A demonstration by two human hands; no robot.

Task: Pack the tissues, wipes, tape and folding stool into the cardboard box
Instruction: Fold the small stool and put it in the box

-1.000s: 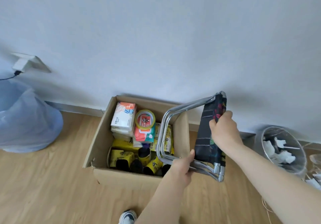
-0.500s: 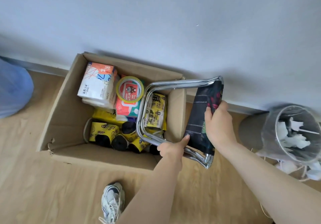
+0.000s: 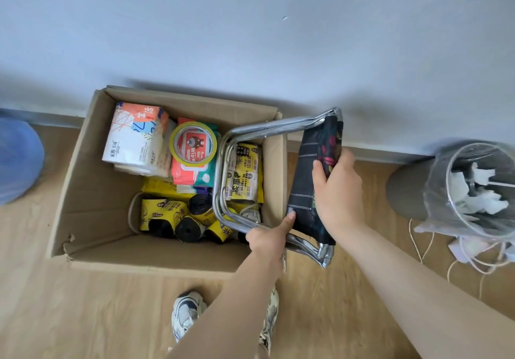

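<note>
Two hands hold the folding stool (image 3: pixel 306 169), folded flat, across the 3 o'clock wall of the cardboard box (image 3: pixel 92 169). I see its chrome legs reaching inside and its dark fabric seat outside. The left hand (image 3: pixel 267 240) grips the lower tube, thumb stretched to the fabric. The right hand (image 3: pixel 338 191) clasps the seat, fingers curled round it. In the box, tissues (image 3: pixel 133 135) lie at 11 o'clock, tape (image 3: pixel 173 144) rests on the wipes (image 3: pixel 195 176) at 12, and bin-bag rolls (image 3: pixel 178 219) lie at 6. A lined waste bin (image 3: pixel 473 185) stands at 3 o'clock, well apart.
</note>
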